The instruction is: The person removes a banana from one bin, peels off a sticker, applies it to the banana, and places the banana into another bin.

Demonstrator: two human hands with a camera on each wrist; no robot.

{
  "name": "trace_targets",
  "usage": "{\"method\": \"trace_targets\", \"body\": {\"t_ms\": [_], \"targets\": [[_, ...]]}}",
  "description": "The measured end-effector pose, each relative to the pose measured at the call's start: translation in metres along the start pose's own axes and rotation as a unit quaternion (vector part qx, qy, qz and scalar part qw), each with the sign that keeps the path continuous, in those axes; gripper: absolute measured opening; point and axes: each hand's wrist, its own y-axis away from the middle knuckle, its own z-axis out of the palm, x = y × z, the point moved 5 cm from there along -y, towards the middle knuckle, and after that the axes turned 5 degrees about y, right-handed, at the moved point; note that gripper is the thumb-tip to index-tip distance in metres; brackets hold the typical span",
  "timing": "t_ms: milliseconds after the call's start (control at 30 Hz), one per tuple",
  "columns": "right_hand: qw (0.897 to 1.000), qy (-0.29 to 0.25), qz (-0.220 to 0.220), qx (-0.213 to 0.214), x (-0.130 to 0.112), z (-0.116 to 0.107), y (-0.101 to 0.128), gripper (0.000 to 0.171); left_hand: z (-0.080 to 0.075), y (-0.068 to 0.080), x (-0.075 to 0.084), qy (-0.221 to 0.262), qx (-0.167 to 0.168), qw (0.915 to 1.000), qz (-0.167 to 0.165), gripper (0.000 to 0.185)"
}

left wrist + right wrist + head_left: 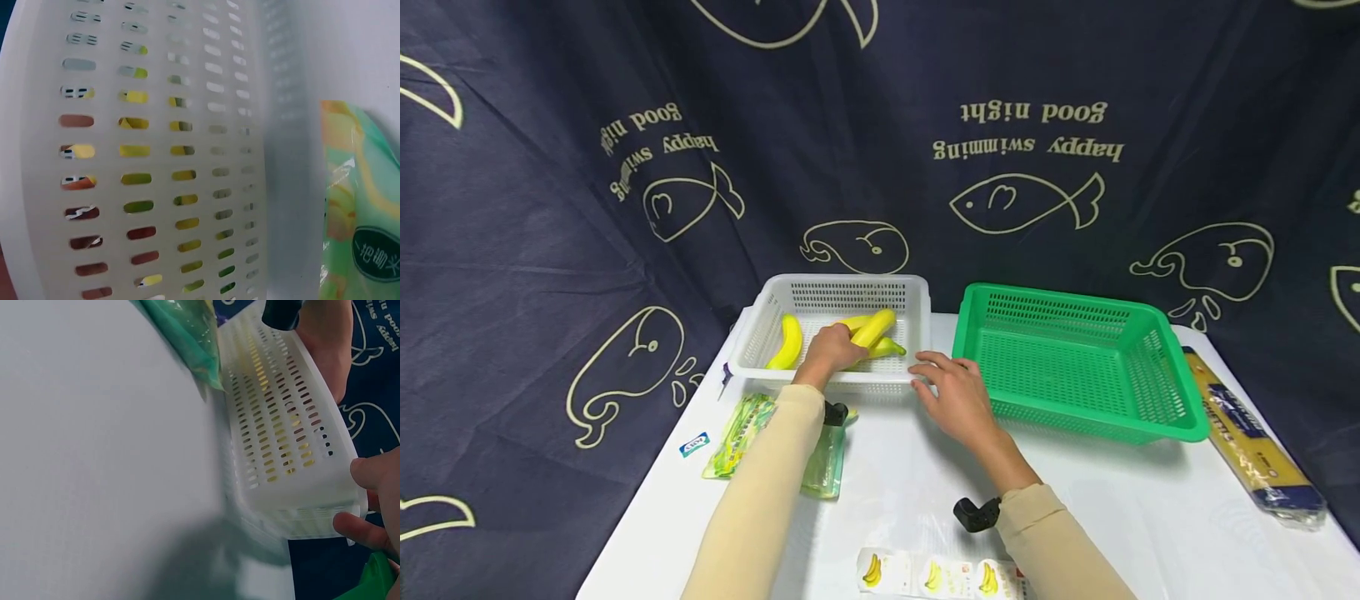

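The left hand [835, 348] hides part of the bananas [876, 327]. The left sleeve [767, 492] covers part of the green bag [826, 467] and runs off the head view's bottom edge.

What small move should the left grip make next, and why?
Probably ease the upper banana up slightly: the left grip is curled around it, beside the green-tipped banana, while the right grip touches the white basket at its near right corner and could steady it.
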Motion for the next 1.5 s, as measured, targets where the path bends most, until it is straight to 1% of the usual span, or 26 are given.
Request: {"method": "trace_targets", "body": {"t_ms": [200,367,533,600,667,767,900,1000,1100,1233,1500], "targets": [[1.0,0.003,-0.004,0.002,0.001,-0.004,0.001,0.02,0.001,0.0,0.001,0.027,-0.003,0.9996,-0.012,0.037],[1.0,0.005,0.004,0.007,0.003,-0.006,0.0,0.019,-0.001,0.002,0.005,0.038,0.007,0.9992,-0.001,0.039],[1.0,0.003,-0.004,-0.009,-0.002,0.0,-0.001,0.021,-0.008,0.008,-0.002,0.047,0.016,0.9987,-0.016,0.04],[1.0,0.005,-0.005,-0.011,-0.002,0.003,-0.001,0.022,-0.01,0.01,-0.004,0.049,0.016,0.9985,-0.018,0.041],[1.0,0.006,0.0,-0.005,-0.001,0.002,0.0,0.022,-0.011,0.011,-0.002,0.054,0.011,0.9985,-0.007,0.042],[1.0,0.01,0.007,0.003,0.001,0.0,0.002,0.02,-0.013,0.012,0.003,0.061,0.015,0.998,0.008,0.042],[1.0,0.011,-0.003,-0.001,0.0,-0.001,0.002,0.02,-0.021,0.015,0.006,0.058,0.04,0.9973,0.017,0.035],[1.0,0.007,-0.004,0.0,0.0,-0.002,0.001,0.021,-0.028,0.017,0.01,0.059,0.054,0.9959,0.041,0.035],[1.0,0.003,0.002,0.003,0.002,-0.002,0.002,0.021,-0.034,0.021,0.016,0.07,0.058,0.9937,0.067,0.039],[1.0,0.004,0.005,-0.003,0.003,-0.001,0.002,0.022,-0.042,0.032,0.02,0.083,0.063,0.9907,0.088,0.042],[1.0,-0.02,0.007,-0.021,0.004,-0.001,-0.002,0.021,-0.051,0.055,0.013,0.116,0.073,0.9845,0.109,0.04]]}}
